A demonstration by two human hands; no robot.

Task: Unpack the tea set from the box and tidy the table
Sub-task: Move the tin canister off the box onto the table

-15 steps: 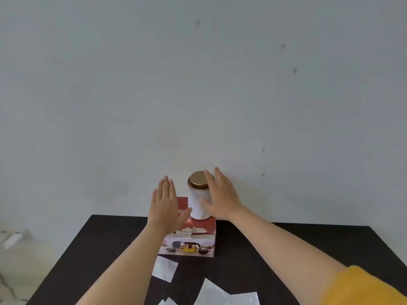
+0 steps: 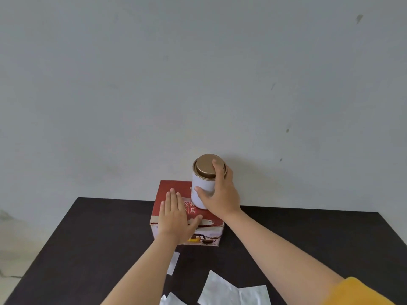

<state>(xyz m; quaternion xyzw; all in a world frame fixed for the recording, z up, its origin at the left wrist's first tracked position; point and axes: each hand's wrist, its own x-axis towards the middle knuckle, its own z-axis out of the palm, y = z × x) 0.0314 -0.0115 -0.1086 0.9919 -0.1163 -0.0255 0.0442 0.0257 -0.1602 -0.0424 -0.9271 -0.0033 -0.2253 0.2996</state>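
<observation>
A red and white tea set box (image 2: 170,191) stands closed on the far side of the black table (image 2: 92,243), against the wall. A white canister with a gold lid (image 2: 203,183) stands upright on the box's right half. My right hand (image 2: 220,194) is wrapped around the canister's right side, thumb across its front. My left hand (image 2: 176,219) lies flat, fingers spread, on the box's top near its front left.
Several silvery white foil packets (image 2: 220,289) lie on the table near me, and a small one (image 2: 172,263) lies just in front of the box. A grey wall rises right behind the table. The floor shows at the left.
My right hand has closed around the canister. My left hand has come down flat onto the box top. The view has tilted down a little and closer.
</observation>
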